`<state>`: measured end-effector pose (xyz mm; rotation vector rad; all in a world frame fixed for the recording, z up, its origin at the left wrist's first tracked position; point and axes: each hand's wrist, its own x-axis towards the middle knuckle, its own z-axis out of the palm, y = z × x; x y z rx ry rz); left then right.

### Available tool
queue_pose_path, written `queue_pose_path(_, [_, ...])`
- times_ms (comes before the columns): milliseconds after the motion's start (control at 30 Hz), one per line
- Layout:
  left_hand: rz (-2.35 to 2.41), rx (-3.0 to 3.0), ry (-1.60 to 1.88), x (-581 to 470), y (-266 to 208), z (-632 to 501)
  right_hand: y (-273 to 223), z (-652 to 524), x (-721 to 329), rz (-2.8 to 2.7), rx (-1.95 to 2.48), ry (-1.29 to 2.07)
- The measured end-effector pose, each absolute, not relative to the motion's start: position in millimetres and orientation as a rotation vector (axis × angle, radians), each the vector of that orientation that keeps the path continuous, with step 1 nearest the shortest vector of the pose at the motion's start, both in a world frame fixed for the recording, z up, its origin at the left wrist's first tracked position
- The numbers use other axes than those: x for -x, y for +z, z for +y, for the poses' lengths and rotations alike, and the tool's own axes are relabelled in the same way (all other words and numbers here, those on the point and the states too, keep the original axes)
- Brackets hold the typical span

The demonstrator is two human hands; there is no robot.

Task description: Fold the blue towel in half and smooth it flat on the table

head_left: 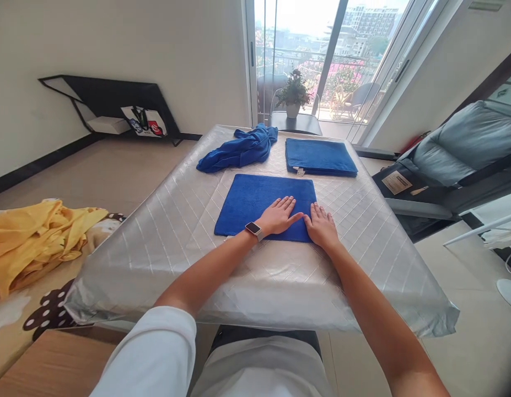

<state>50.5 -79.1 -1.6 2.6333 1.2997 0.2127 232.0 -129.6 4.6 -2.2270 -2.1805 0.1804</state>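
Note:
A blue towel [255,201], spread as a flat rectangle, lies on the table in front of me. My left hand [279,215] rests flat on it with fingers stretched out, a watch [253,228] on the wrist. At the towel's right edge my right hand [322,225] lies flat, partly on the cloth and partly on the table cover; the two thumbs almost meet. Behind, to the right, sits a neat stack of folded blue towels [321,154] with a white tag at its front. Farther left is a crumpled blue towel [242,148].
The table wears a shiny quilted silver cover [164,242]. On the left, yellow cloth [36,237] is heaped on a patterned surface beside a wooden box [52,361]. A grey recliner [466,143] stands at the right. A potted plant [294,96] sits on a chair by the glass door.

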Motion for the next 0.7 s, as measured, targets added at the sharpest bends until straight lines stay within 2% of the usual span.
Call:
queue_pose_path(367, [1.808,-2.383,0.183,95.0,-8.5,-72.8,3.7,-127.3,-232.8,-2.177,2.242,0.213])
queue_pose_path(700, [1.878,-2.316,0.272,110.5,-16.4,-70.9,26.8,-106.4,-235.3,-2.221,2.262,0.303])
